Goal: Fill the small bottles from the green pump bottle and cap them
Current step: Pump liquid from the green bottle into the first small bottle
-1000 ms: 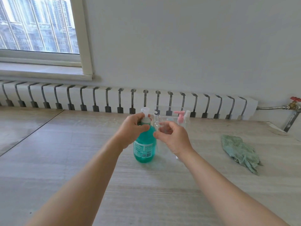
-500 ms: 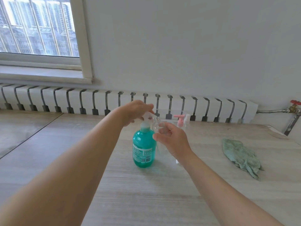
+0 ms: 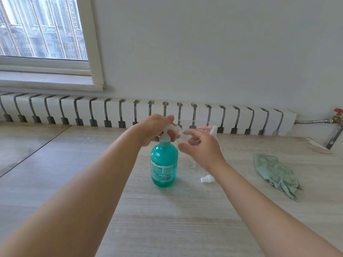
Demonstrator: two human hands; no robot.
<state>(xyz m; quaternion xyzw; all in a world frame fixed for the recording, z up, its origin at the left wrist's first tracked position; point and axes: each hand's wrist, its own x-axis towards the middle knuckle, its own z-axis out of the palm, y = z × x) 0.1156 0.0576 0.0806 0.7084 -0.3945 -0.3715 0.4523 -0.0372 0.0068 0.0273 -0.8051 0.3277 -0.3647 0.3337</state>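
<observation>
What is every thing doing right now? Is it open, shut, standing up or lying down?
Green pump bottle: standing upright, nearly full.
Left hand: on the pump head.
Right hand: holding the small clear bottle.
Small clear bottle: uncapped, at the spout.
White cap: lying loose on the table.
Green cloth: crumpled, lying flat.
Window: shut.

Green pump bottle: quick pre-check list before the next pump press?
1. Teal green plastic pump bottle upright on the wooden table: ok.
2. Left hand on the clear pump head: ok.
3. Small clear bottle held in the right hand: ok.
4. Nozzle lined up with the bottle mouth: cannot tell.
5. White cap loose on the table, within reach: ok.
6. Green cloth handy for drips: ok.
</observation>
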